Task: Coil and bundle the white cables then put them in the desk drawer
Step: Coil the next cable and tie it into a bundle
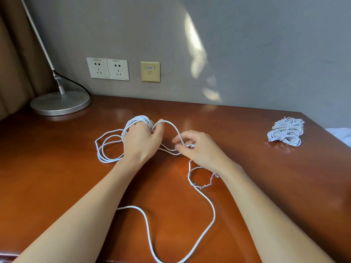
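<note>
Step in hand: coiling. My left hand (141, 141) gripped the gathered loops of the white cable (137, 118) at mid-desk (57, 177). My right hand (199, 149) pinched the free run just beside it, with the slack trailing to the near edge. Finished bundles (285, 132) lay far right. Next, I judged, the right hand had to feed another loop across. Print on the wall sockets (107, 68) and data plate (150, 71) was too blurred to read.

- Lamp base (60, 103) blocks the back-left corner of the desk (47, 168).
- Bundled cables (285, 131) sit far right, open wood stretching left of them.
- Loose cable (214, 215) sprawls across the near middle, front edge included.
</note>
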`<state>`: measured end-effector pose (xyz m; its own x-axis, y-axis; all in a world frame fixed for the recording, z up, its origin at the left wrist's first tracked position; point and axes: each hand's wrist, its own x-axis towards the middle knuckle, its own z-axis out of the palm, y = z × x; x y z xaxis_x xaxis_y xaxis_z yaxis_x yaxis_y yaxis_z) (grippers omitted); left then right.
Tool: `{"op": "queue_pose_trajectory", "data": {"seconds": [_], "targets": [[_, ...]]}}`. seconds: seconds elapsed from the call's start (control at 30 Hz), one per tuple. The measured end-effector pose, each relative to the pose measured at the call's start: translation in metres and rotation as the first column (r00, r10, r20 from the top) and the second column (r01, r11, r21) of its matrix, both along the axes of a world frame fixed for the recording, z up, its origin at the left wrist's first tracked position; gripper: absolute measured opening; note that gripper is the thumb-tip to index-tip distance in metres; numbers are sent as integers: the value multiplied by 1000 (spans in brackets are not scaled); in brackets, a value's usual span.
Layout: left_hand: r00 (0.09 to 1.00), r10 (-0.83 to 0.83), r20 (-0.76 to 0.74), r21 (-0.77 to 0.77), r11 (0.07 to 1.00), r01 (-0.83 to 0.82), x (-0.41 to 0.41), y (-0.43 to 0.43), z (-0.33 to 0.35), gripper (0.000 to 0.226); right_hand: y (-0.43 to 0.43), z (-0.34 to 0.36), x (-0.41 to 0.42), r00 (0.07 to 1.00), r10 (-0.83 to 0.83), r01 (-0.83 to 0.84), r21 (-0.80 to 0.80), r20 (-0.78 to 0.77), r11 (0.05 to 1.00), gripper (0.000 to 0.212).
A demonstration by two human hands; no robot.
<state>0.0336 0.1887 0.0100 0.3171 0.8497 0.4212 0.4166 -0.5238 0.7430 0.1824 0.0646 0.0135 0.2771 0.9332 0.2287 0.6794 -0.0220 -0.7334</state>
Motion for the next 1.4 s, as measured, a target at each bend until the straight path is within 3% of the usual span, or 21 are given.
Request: {"op": "queue_pose_trajectory", "data": {"seconds": [0.3, 0.57, 0.73, 0.93, 1.0, 1.1, 1.17, 1.4], "targets": [[998, 64, 7, -36, 997, -64, 1, 1, 1, 59, 1, 0, -3, 998, -50, 54, 132, -35, 990, 26], [998, 64, -11, -45, 997, -64, -1, 1, 2, 59, 4, -5, 1, 994, -60, 51, 106, 87, 993, 26], [993, 22, -114, -46, 999, -27, 0, -2, 0, 56, 4, -6, 1, 985, -103, 83, 143, 138, 986, 21], [987, -106, -123, -126, 988, 91, -3, -6, -1, 46, 5, -4, 1, 975, -139, 96, 237, 174, 967, 20], [969, -244, -40, -221, 948, 230, -3, -6, 0, 44, 6, -4, 1, 966, -165, 101, 298, 197, 949, 21], [876, -460, 145, -369, 796, 479, -3, -13, 6, 46, 6, -2, -1, 941, -206, 94, 377, 269, 922, 29], [803, -553, 223, -415, 692, 591, -3, -15, 9, 51, 5, 1, -2, 955, -182, 84, 376, 233, 923, 35], [682, -627, 377, -521, 465, 716, -5, -18, 12, 80, 1, 8, -11, 992, -77, 42, 301, 104, 953, 40]]}}
